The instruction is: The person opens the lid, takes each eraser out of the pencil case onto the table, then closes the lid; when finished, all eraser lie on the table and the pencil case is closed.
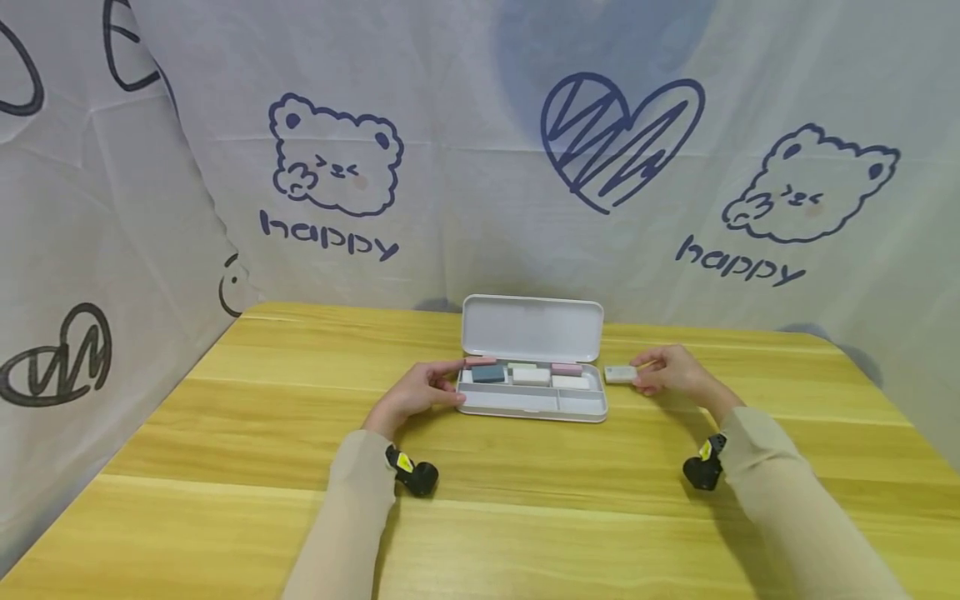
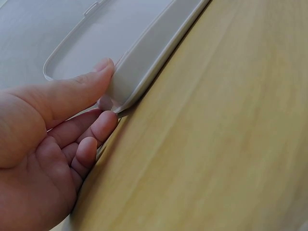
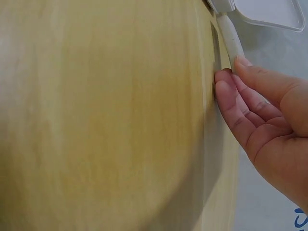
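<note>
A white pencil case [image 1: 508,407] lies with its lid [image 1: 531,327] raised at the back. In its rear compartment sit several eraser-like blocks, among them a blue one [image 1: 487,373], a white one [image 1: 531,376] and a pink one [image 1: 566,368]. My left hand [image 1: 418,390] grips the case's left end. In the left wrist view its thumb [image 2: 89,86] presses at the case's corner, with the other fingers bent below. Just past the case's right end, my right hand [image 1: 675,372] pinches a whitish eraser [image 1: 618,375] by one end, between thumb [image 3: 264,79] and fingers.
The case stands near the back of a wood-grain table [image 1: 525,517]. Behind it hangs a pale cloth [image 1: 480,208] with bear and heart drawings. A narrow front compartment [image 1: 510,398] of the case has a divider toward the right.
</note>
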`<act>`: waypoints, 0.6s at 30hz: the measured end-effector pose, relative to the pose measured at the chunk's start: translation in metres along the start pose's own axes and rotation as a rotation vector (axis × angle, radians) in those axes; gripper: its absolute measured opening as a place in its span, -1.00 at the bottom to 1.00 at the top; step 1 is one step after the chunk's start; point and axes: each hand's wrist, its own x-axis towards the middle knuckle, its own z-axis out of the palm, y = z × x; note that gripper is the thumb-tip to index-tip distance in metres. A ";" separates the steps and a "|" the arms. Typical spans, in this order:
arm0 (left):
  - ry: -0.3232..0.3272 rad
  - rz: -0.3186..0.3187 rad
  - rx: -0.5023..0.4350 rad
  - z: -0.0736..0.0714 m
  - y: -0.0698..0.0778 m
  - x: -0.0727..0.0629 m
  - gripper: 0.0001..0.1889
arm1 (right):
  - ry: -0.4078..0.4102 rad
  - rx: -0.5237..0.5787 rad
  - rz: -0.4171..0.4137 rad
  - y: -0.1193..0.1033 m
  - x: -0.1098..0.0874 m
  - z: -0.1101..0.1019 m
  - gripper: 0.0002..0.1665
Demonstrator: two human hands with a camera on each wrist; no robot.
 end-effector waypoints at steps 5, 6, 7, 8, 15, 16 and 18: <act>0.002 -0.015 -0.001 0.000 0.002 -0.001 -0.41 | -0.007 -0.032 -0.005 -0.001 0.001 0.001 -0.62; 0.003 -0.015 0.001 0.001 0.002 -0.001 -0.41 | -0.008 -0.049 -0.009 -0.001 0.002 0.002 -0.63; 0.004 -0.020 0.000 0.001 0.002 -0.001 -0.41 | -0.008 -0.062 -0.013 -0.001 0.002 0.002 -0.63; 0.007 -0.021 -0.001 0.001 0.002 -0.001 -0.40 | -0.005 -0.081 -0.016 -0.001 0.003 0.002 -0.63; 0.016 -0.038 -0.010 0.001 0.000 0.000 -0.40 | 0.020 -0.174 -0.020 0.001 0.007 0.005 -0.65; 0.018 -0.038 -0.011 0.001 0.000 0.000 -0.40 | 0.021 -0.181 -0.018 0.001 0.007 0.005 -0.65; 0.021 -0.036 -0.011 0.001 0.000 0.000 -0.40 | 0.022 -0.191 -0.009 0.001 0.008 0.006 -0.65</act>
